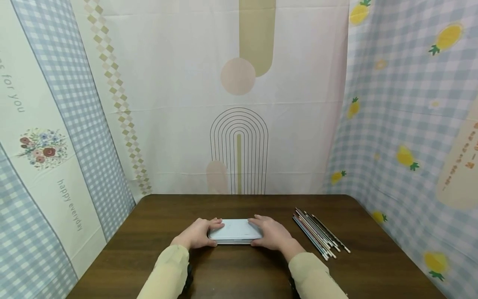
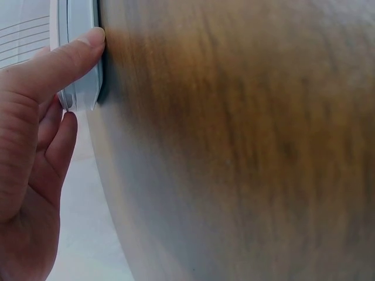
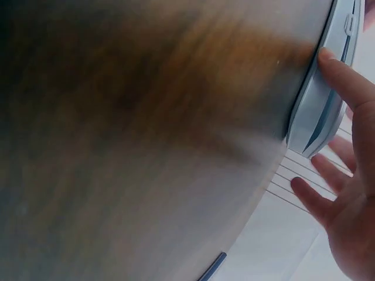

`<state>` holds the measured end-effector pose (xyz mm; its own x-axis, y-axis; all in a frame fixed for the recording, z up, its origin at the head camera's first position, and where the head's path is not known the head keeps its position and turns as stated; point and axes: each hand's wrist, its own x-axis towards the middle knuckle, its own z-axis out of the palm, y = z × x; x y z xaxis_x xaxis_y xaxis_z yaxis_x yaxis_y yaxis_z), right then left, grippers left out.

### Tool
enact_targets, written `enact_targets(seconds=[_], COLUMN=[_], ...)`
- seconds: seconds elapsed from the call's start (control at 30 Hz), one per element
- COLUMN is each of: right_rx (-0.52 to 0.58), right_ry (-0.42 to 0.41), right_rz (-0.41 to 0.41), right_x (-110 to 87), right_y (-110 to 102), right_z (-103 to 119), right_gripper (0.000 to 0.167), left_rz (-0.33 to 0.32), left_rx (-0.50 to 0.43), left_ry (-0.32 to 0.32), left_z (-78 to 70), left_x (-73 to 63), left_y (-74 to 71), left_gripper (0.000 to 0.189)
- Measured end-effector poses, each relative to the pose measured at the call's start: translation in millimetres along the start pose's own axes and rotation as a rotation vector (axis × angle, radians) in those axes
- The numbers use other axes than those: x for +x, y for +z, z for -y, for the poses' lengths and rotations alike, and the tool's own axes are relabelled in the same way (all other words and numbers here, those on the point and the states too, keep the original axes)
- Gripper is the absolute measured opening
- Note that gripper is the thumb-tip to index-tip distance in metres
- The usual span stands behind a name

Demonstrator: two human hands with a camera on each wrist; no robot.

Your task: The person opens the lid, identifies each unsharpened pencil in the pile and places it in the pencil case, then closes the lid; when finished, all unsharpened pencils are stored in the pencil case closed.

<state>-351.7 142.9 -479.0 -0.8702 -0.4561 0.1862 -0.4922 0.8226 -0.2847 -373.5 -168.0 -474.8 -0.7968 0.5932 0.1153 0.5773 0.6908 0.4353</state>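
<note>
Dark wood table fills my feed, with the flat white case lying closed at its middle, near the front edge, and a bundle of thin pencils well apart to its right. I judge the step in hand is working the case, so I'd keep even pressure at both ends, thumbs low on the front edge, so it stays flat rather than skidding toward the pencils. Both hands grasp it: my left hand clasps the left end, thumb on the front side and fingers over the top, and my right hand mirrors it on the right end.
</note>
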Motion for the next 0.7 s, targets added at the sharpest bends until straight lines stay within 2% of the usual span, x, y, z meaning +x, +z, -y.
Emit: enact_targets(seconds=[0.17,0.3,0.57,0.7], right_rx=[0.119,0.165,0.245,0.292], right_ry=[0.081,0.147,0.180,0.203], right_rz=[0.021,0.030,0.014,0.034], right_x=[0.1,-0.9,-1.0,-1.2], right_y=[1.1,3.5,1.4,-0.3], right_z=[-2.6,-6.4,-14.6,-14.6], right_gripper=[0.087,0.091,0.097,0.099], left_rz=[-0.014,-0.022,-0.048,-0.048], left_rx=[-0.023,-0.060,-0.053,-0.062], left_ry=[-0.002,0.001,0.009,-0.013], left_z=[4.2,7.2,6.8,4.3], left_x=[-0.3,-2.2,-2.0,-2.8], left_y=[3.5,6.3,4.3,2.4], left_gripper=[0.068,0.068,0.070,0.069])
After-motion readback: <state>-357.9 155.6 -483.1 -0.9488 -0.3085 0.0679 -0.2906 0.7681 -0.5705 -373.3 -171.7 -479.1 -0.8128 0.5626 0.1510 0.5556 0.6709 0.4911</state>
